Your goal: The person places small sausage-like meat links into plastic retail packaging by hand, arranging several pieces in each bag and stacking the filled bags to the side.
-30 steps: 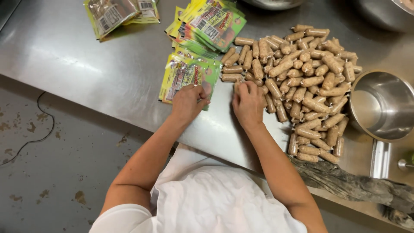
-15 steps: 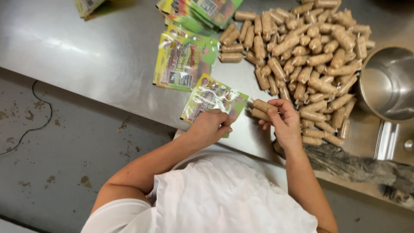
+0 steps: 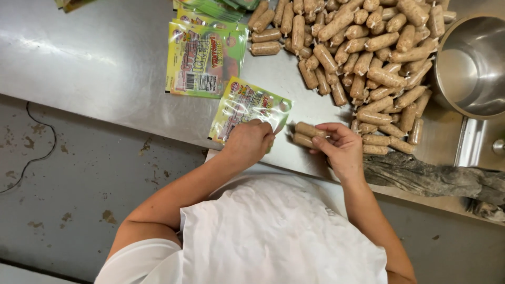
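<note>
My left hand (image 3: 249,143) grips the lower edge of a yellow-green printed pouch (image 3: 247,105) lying near the front edge of the steel table (image 3: 94,63). My right hand (image 3: 341,148) holds two short brown sausages (image 3: 306,134) side by side, their ends pointing at the pouch's mouth, a small gap away. A big heap of the same sausages (image 3: 363,47) lies just behind my right hand.
A stack of flat pouches (image 3: 205,58) lies left of the heap, with more pouches (image 3: 221,6) at the top edge. A steel pot (image 3: 473,68) stands at the right. A dark crumpled cloth (image 3: 436,181) lies along the table's front edge. Grey floor is below.
My left hand pulled one pouch off the stack toward the table's front edge. My right hand picked two sausages from the heap and brought them beside the pouch.
</note>
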